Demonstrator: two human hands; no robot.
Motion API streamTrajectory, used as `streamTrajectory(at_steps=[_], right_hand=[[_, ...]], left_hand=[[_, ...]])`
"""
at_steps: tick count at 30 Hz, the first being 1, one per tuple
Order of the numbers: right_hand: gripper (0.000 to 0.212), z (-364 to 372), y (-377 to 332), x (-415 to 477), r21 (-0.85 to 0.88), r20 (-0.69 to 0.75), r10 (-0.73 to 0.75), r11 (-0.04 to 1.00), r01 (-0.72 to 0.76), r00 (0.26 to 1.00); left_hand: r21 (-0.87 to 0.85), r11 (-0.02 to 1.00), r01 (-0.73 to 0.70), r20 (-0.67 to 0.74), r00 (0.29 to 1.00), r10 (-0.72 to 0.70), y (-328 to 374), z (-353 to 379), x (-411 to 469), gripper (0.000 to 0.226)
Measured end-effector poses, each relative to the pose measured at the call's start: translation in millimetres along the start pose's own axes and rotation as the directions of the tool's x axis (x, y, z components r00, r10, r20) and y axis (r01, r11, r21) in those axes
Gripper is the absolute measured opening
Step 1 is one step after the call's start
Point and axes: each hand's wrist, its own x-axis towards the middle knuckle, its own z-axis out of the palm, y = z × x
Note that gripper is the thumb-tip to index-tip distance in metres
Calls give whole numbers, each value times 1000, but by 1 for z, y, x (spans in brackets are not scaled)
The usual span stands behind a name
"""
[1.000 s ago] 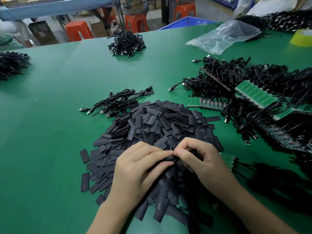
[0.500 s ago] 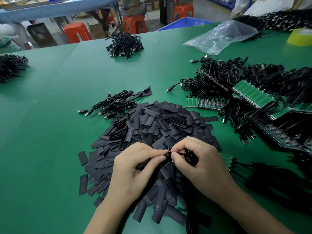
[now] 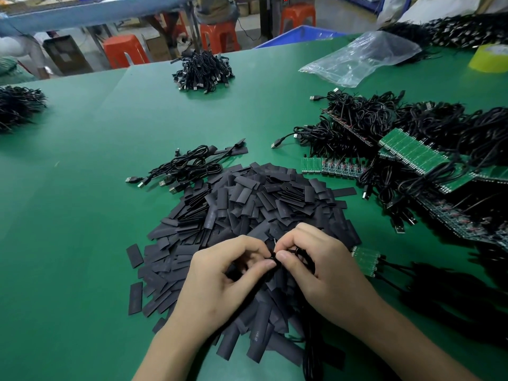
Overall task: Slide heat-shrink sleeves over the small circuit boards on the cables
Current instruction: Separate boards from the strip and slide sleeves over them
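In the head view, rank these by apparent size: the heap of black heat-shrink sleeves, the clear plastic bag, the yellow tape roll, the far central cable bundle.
1. Heap of black heat-shrink sleeves
2. Clear plastic bag
3. Far central bundle of black cables
4. Yellow tape roll, cut off by the frame edge

The bag, bundle and roll sit farther away, so true sizes are unsure.

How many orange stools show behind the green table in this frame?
3, all past the table's far edge: one orange stool at left, one in the middle, one further right. Others may be hidden behind the benches.
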Motion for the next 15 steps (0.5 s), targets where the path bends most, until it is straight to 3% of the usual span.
streamTrajectory(at_steps=[8,15], right_hand=[[8,3,0,-1,36,36,2,999,-3,999],[10,2,2,1,53,26,18,998,-19,1000]], left_hand=[[37,998,-45,58,997,43,0,1,-2,20],[-75,997,18,10,1000,-17,0,2,-3,15]])
